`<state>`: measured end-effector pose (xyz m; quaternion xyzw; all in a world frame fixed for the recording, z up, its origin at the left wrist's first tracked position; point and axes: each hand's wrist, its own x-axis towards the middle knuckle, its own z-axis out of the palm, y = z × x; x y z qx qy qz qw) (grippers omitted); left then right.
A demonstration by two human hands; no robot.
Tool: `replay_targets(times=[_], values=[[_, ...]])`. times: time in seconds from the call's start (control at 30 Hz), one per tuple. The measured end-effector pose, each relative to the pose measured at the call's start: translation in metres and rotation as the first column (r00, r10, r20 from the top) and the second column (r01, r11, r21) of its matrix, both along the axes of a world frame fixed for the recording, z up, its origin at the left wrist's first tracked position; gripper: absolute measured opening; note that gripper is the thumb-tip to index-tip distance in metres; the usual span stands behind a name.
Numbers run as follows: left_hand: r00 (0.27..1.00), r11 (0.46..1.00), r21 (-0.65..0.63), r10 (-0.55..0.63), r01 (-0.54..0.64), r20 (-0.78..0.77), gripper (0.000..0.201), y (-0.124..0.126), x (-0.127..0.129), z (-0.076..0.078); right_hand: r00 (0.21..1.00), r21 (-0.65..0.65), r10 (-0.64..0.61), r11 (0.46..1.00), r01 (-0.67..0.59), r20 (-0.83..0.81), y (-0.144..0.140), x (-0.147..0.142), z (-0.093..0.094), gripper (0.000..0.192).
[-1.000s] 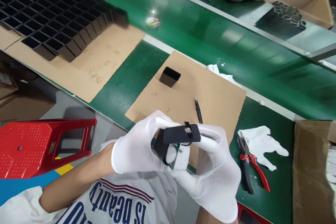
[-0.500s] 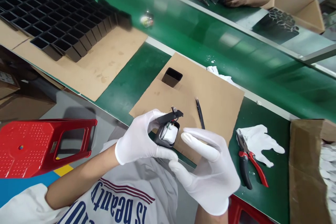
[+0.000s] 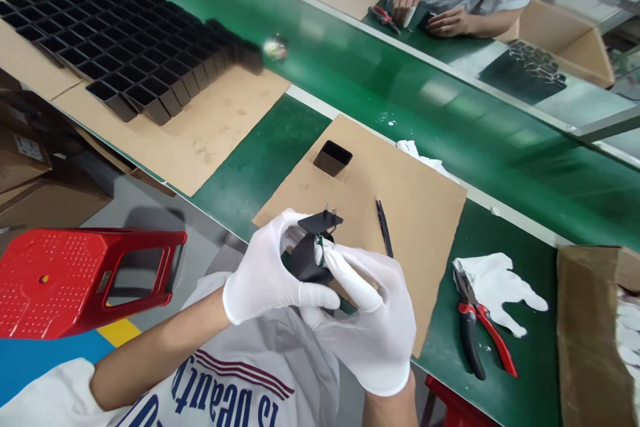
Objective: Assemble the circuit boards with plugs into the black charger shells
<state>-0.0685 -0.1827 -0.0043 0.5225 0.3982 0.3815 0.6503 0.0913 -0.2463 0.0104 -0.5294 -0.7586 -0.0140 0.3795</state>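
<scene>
What left hand [image 3: 267, 273] holds (black casing [image 3: 304, 261]), right [image 3: 370, 320] touches.

1. A green desk [image 3: 250, 153] runs diagonally, with a pale strip [image 3: 313, 101] along its far edge.
2. Beyond lies a glossy green band [image 3: 425, 113], carrying soft pale reflections of light and bordered by a pale rail [image 3: 350, 21].
3. A red stool [image 3: 50, 280] stands at the left; the grey floor [image 3: 203, 227] there has a blue patch [image 3: 50, 363] and a yellow patch [image 3: 120, 330].
4. Brown cardboard boxes [image 3: 55, 200] sit below the desk, far left.
5. The upper right background is too blurred to make out.
</scene>
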Motion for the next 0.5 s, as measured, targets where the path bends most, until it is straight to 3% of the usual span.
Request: replay_targets(times=[0.13, 0.23, 0.33, 0.4, 0.5], values=[[0.932, 0.987, -0.004, -0.152, 0.162, 0.330, 0.077, 0.007, -0.002, -0.012, 0.977, 0.050, -0.069, 0.995, 0.081, -0.204, -0.009, 0.002, -0.005, 0.069], [0.877, 0.978, -0.003, -0.187, 0.210, 0.443, 0.080, 0.010, 0.000, -0.018, 0.948, 0.031, -0.039, 0.998, 0.052, -0.317, -0.012, 0.004, -0.006, 0.079], [0.832, 0.965, 0.024, -0.239, 0.262, 0.500, 0.082, 0.011, -0.001, -0.020, 0.915, -0.039, -0.058, 0.998, 0.046, -0.399, -0.013, 0.006, -0.005, 0.075], [0.823, 0.954, 0.035, -0.274, 0.297, 0.498, 0.081, 0.011, -0.002, -0.019, 0.842, -0.149, -0.130, 0.987, 0.060, -0.523, -0.012, 0.005, -0.006, 0.068], [0.870, 0.954, -0.113, -0.200, 0.277, 0.451, 0.075, 0.010, -0.004, -0.018, 0.595, -0.327, -0.256, 0.945, -0.013, -0.762, -0.007, -0.001, -0.010, 0.060]])
